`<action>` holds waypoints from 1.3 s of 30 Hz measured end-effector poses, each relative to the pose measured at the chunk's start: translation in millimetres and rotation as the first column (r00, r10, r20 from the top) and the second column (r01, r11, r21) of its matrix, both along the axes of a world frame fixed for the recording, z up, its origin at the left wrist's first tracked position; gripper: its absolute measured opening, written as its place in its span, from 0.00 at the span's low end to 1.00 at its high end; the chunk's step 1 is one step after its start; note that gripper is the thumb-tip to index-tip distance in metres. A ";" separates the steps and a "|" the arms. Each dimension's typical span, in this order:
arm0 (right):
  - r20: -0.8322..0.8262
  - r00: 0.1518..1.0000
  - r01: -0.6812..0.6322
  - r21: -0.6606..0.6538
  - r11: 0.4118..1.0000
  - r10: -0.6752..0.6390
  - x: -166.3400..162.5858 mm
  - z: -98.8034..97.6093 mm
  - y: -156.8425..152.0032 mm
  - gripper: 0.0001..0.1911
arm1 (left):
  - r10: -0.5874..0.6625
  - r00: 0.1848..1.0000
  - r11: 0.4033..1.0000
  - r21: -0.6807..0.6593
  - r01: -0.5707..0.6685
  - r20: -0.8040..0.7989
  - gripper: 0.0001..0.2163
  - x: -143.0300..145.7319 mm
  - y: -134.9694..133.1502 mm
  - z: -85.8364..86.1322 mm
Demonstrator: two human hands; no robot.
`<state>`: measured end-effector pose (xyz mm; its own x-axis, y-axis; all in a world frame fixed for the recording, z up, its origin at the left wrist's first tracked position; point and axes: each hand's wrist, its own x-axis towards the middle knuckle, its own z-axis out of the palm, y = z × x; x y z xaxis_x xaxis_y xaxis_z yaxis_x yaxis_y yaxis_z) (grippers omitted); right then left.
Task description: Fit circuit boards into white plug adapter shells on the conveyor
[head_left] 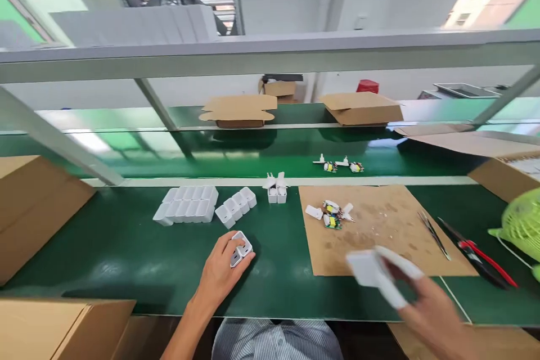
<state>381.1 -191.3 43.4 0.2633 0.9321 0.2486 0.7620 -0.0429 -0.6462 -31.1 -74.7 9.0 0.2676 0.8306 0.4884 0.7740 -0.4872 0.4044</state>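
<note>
My left hand (223,267) is closed around a pair of small white plastic housings (244,244) with dark slots, resting on the green table. Over the front edge of the cardboard sheet, my right hand (417,292) is smeared by motion. White shapes (365,267) show at its fingers; whether they are finger covers or something held I cannot tell. Beyond the left hand lie a row of white housings (236,208) and a larger block of them (188,204). Two upright housings (277,194) have white plug pieces on top. Small circuit boards (332,220) with yellow parts and wires lie on the cardboard.
Tweezers (434,234) lie on the cardboard sheet (375,236), with red-and-black pliers (476,253) beside it. More circuit boards (337,165) sit on the raised strip behind. Cardboard boxes (37,208) flank the table. A green mesh item (523,222) is at right. A shelf beam (270,59) crosses above.
</note>
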 end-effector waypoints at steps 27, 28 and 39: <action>-0.390 0.721 -0.647 -0.084 0.758 0.573 -219.0 -29.3 215.8 0.32 | 0.221 0.948 0.969 -0.159 -0.188 0.228 0.27 -8.1 31.5 -12.9; -0.424 0.719 -0.639 -0.091 0.764 0.551 -220.4 -31.4 216.9 0.32 | 0.224 0.952 0.971 -0.130 -0.200 0.210 0.26 -10.7 34.8 -12.8; -0.597 0.652 -0.639 -0.102 0.763 0.466 -233.7 -44.8 221.5 0.35 | 0.322 0.946 0.945 0.047 -0.324 0.038 0.16 -33.7 68.5 -7.4</action>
